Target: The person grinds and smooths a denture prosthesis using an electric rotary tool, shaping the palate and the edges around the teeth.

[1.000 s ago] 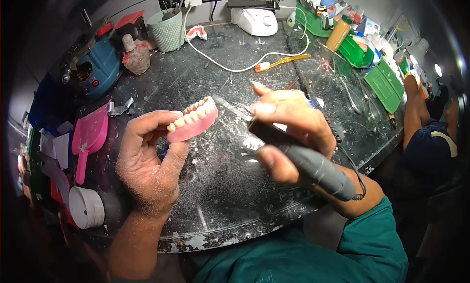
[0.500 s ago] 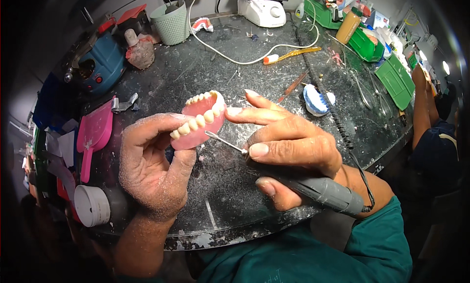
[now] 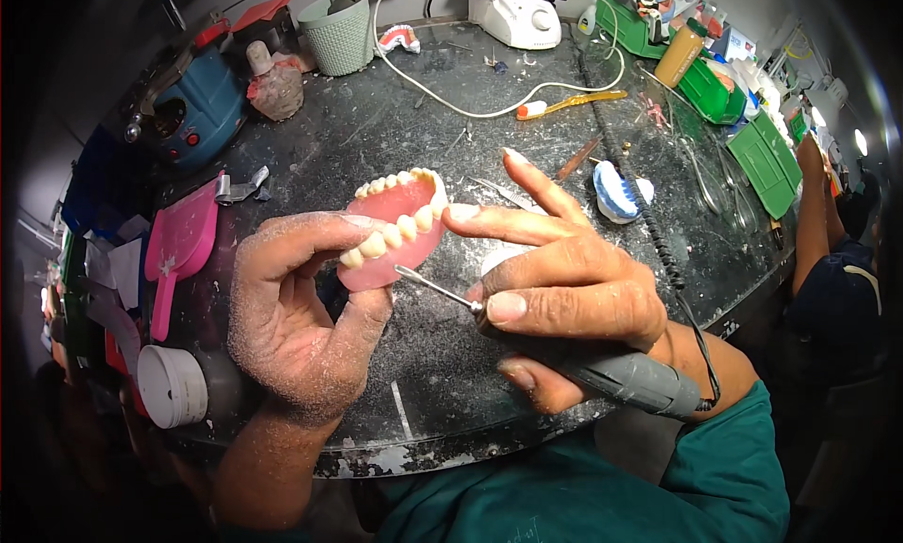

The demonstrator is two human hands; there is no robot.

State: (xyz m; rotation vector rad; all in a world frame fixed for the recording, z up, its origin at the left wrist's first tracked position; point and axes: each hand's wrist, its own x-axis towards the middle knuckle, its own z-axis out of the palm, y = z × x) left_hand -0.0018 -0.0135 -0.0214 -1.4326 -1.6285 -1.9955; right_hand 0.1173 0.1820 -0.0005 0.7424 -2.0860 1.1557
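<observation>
Over the middle of the bench, my left hand (image 3: 306,317), dusted with pale powder, pinches a denture (image 3: 406,219) by its left end. The denture has a pink base and a curved row of cream teeth. My right hand (image 3: 574,289) grips a grey handheld rotary tool (image 3: 625,378) with a coiled black cord. Its thin metal bur (image 3: 428,286) points at the pink outer side of the denture, close below the teeth; whether it touches, I cannot tell. My right index fingertip rests against the front teeth, while another finger of that hand stretches out free.
A powder-strewn dark bench (image 3: 395,129) carries a white control box (image 3: 517,21), an orange toothbrush (image 3: 574,103), a blue-and-white dental cast (image 3: 616,193) and a pink dustpan (image 3: 183,233). A round white tub (image 3: 172,386) stands near left. Green bins (image 3: 710,92) line the right; another person's arm (image 3: 814,195) shows beyond.
The denture has shifted slightly right and is turned a little in my left hand. My right hand and the rotary tool have moved slightly right and down, with one finger raised further.
</observation>
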